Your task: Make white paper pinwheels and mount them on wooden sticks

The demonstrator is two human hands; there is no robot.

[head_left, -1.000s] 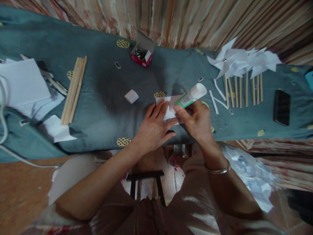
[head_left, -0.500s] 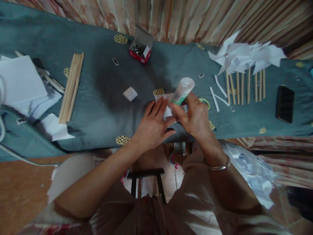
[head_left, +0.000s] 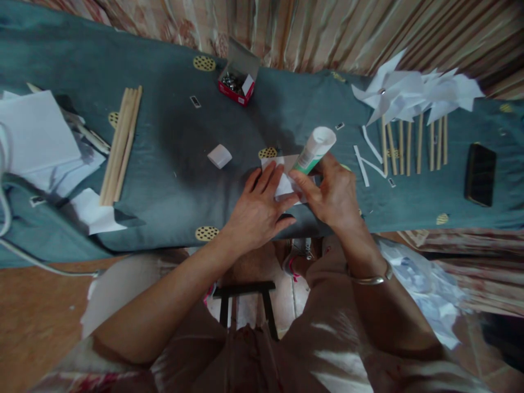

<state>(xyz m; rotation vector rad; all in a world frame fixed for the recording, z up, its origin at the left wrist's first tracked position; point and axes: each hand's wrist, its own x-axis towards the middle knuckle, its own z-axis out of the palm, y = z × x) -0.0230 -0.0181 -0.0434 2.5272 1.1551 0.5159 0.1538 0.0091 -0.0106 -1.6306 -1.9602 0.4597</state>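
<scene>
A small piece of white paper lies on the teal cloth, partly covered by my fingers. My left hand rests on its left part with the fingers stretched out. In my right hand is a white and green glue stick, tilted, its lower end at the paper; the tip is hidden behind my fingers. A white cap lies on the cloth to the left of my hands.
White paper pinwheels on wooden sticks lie at the right, with paper strips and a black phone nearby. An opened red box of metal bits stands at the back. Wooden sticks and paper sheets lie left.
My right hand has moved the glue stick slightly to the right over the paper. My left hand stays pressed on the paper.
</scene>
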